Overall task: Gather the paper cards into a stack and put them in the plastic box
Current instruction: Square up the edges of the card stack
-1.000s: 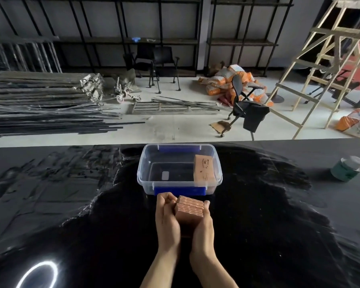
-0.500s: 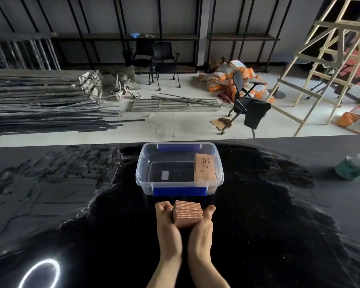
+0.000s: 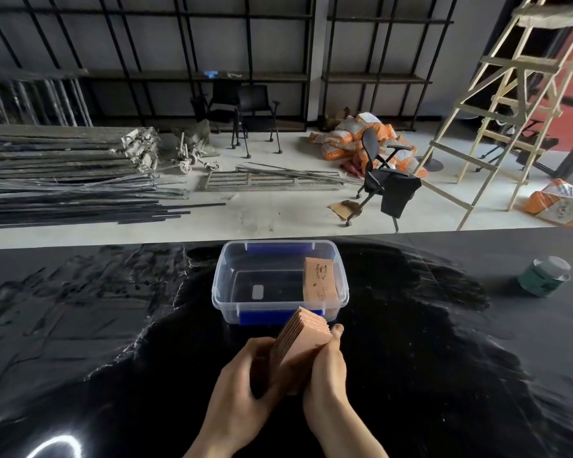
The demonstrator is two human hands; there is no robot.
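Note:
A stack of pinkish-brown paper cards (image 3: pixel 303 342) stands tilted between my two hands, just in front of the clear plastic box (image 3: pixel 225 292). My left hand (image 3: pixel 245 385) cups the stack's left side, and my right hand (image 3: pixel 328 365) presses on its right side, thumb at the top corner. The box has blue clips at front and back and sits open on the black table. Another stack of cards (image 3: pixel 320 280) leans inside the box against its right wall.
A green jar with a pale lid (image 3: pixel 543 276) stands on the black table (image 3: pixel 113 325) at the far right. Beyond the table's far edge lie metal bars, chairs, sacks and a wooden ladder on the floor.
The stack has been lifted and tipped to the right; its top edge now overlaps the box's near blue clip. Both hands stayed on it and shifted slightly forward.

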